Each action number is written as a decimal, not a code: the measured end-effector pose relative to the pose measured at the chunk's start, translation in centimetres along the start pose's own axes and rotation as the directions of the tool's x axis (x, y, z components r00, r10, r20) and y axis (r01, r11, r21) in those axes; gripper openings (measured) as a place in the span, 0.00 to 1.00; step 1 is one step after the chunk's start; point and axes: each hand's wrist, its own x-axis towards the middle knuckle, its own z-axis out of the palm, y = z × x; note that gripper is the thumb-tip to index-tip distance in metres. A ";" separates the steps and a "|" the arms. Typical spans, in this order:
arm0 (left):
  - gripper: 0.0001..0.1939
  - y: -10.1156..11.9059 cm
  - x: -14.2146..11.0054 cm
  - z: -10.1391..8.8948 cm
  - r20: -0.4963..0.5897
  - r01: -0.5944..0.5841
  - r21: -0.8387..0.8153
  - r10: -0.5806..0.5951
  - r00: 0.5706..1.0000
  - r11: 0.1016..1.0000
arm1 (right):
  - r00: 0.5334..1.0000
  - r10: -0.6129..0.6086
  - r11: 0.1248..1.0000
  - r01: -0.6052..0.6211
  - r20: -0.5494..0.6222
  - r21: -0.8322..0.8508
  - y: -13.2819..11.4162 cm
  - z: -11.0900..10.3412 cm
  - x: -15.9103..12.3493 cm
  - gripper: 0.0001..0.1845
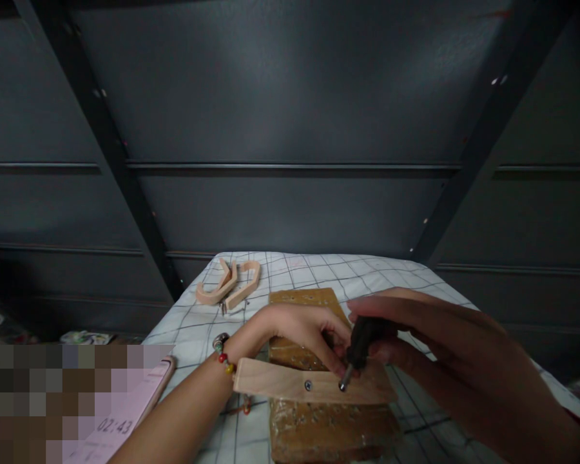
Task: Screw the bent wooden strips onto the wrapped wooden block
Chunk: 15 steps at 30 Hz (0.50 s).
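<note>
Screwdriver (365,336) tilted, pinched in right grip (430,335); its tip at second screw position on wooden bar (280,380). First screw (308,385) sits nearby in the bar. Left grip (302,322) curled beside the tip, thumb near bar; cannot tell whether it pinches anything. Bar lies across brown block (319,422), toward near side of surface (357,270). Risk: tip could slip, because of the tilt, scoring wood or catching left fingers; bar could pivot if poorly held. Containers: none made out; block has clear wrapping. Wooden hooks (244,293) near far left corner.
</note>
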 end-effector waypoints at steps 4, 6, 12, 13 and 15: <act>0.08 -0.9 0.0 -0.2 0.002 0.002 -0.045 -0.001 1.000 0.999 | 0.999 0.031 0.999 -0.031 0.024 0.030 0.3 0.2 0.0 0.17; 0.07 -1.3 0.1 -0.3 0.022 -0.032 -0.039 0.033 0.999 0.999 | 0.999 0.047 0.998 -0.047 0.015 0.036 0.3 0.3 -0.1 0.17; 0.07 -2.2 0.3 -0.5 0.054 -0.066 -0.064 0.070 0.996 0.996 | 0.997 0.082 0.996 -0.083 0.011 0.036 0.0 0.2 0.1 0.15; 0.07 -2.2 0.3 -0.5 0.060 -0.057 -0.070 0.061 0.996 0.996 | 0.997 0.083 0.996 -0.083 -0.002 0.030 -0.1 0.2 0.2 0.14; 0.07 -2.0 0.3 -0.5 0.047 -0.055 -0.064 0.058 0.997 0.996 | 0.996 0.082 0.997 -0.081 -0.037 0.016 -0.2 0.2 0.3 0.09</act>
